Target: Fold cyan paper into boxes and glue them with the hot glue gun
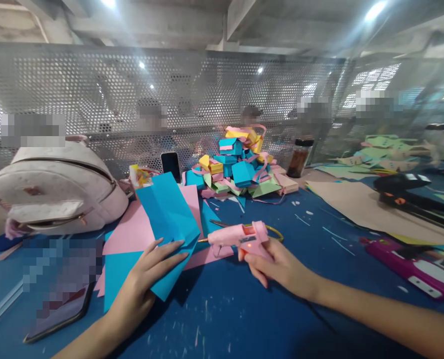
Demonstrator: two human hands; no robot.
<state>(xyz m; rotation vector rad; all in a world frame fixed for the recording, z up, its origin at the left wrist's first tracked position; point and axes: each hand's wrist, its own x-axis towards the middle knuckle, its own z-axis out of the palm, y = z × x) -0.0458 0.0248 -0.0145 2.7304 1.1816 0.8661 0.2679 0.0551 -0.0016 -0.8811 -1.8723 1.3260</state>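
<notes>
My left hand (pixel 147 269) grips a folded sheet of blue paper (pixel 167 209), its fingers lying across the front and the thumb hidden behind. In my right hand (pixel 282 264) is a pink glue gun (pixel 240 237), with a small orange light on its side. The gun's nozzle points left and comes up to the right edge of the blue paper; I cannot tell whether they touch. Beneath the left hand lie pink paper (pixel 126 232) and more blue paper (pixel 119 274). Scissors with a yellow handle (pixel 274 232) lie partly hidden behind the gun.
Beyond the hands stands a pile of folded paper pieces (pixel 240 172), beside a dark bottle (pixel 300 158). A white backpack (pixel 61 184) and a phone (pixel 63 309) are at left. A black stapler (pixel 405 194) and purple case (pixel 412 267) lie right. A perforated screen (pixel 192 89) closes the back.
</notes>
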